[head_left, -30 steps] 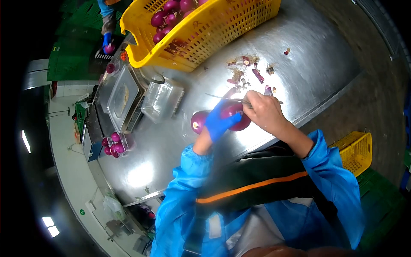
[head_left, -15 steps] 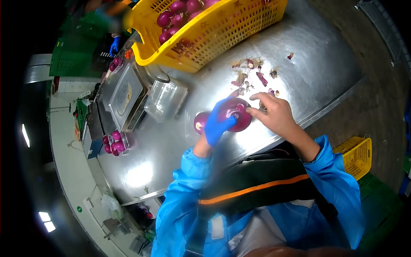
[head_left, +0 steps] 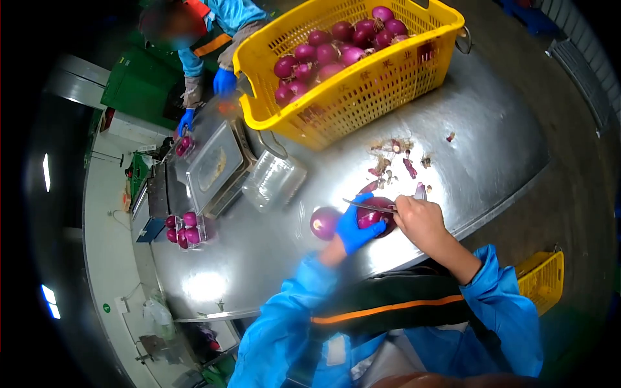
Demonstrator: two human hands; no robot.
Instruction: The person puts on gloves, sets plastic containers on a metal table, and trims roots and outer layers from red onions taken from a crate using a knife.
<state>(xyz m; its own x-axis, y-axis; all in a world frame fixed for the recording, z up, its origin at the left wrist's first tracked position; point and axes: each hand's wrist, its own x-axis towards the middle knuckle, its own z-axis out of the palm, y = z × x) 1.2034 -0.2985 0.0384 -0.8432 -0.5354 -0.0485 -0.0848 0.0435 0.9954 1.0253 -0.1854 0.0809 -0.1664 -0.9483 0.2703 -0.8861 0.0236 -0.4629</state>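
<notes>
My left hand (head_left: 356, 227), in a blue glove, is wrapped round a large purple onion (head_left: 377, 218) above the metal table. My bare right hand (head_left: 422, 221) is closed on a thin knife (head_left: 367, 206), whose blade lies across the top of that onion. Left of the gloved hand, another purple onion (head_left: 325, 223) rests in a clear tray. Onion roots and skin scraps (head_left: 409, 168) lie just beyond both hands.
A yellow basket (head_left: 349, 107) of purple onions stands at the table's far side. Stacked clear trays (head_left: 275, 180) sit beside a scale (head_left: 217, 168). A clear tray of several onions (head_left: 186, 230) is at the left. Across the table, a co-worker's gloved hand (head_left: 186, 121) touches packed onions.
The view has shifted, showing more of the basket and the co-worker. My right hand, with fingers spread half a second ago, is now closed on the knife with its blade at the onion.
</notes>
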